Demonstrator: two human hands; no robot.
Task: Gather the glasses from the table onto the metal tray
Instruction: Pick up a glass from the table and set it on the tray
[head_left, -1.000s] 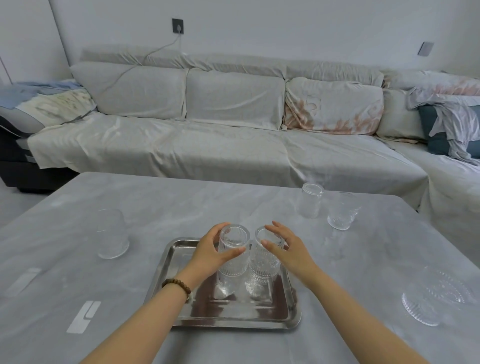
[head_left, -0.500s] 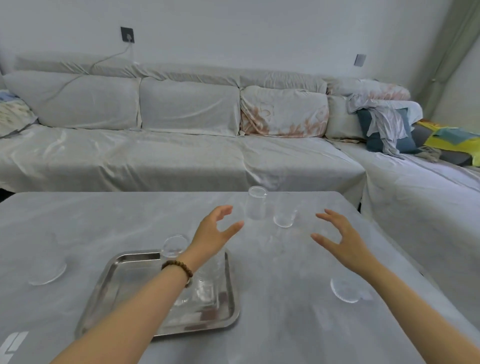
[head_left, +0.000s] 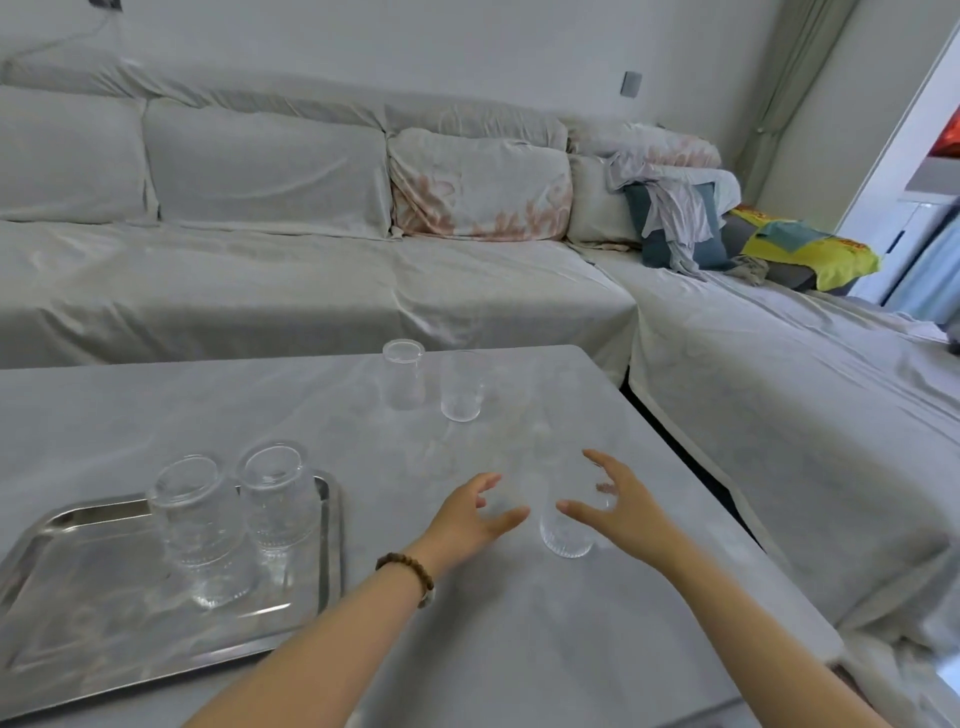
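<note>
The metal tray (head_left: 62, 623) lies at the lower left of the grey table with two ribbed glasses standing on it, one at the left (head_left: 200, 525) and one at the right (head_left: 275, 499). A clear ribbed glass (head_left: 569, 535) stands on the table near the right edge. My left hand (head_left: 470, 519) is open just to its left, not touching it. My right hand (head_left: 618, 506) is open around its right side, fingers spread. Two more glasses stand at the far edge of the table, a taller one (head_left: 402, 379) and a shorter one (head_left: 461, 387).
The table's right edge (head_left: 691, 467) runs close beside my right hand, with a dark gap and a sheet-covered sofa (head_left: 779, 374) past it. A long covered sofa (head_left: 260, 291) stands behind the table. Cushions and clothes (head_left: 675, 218) are piled in the corner.
Both hands have let go of the two glasses on the tray and moved right and down, to either side of the ribbed glass near the table's right edge. My view has swung right.
</note>
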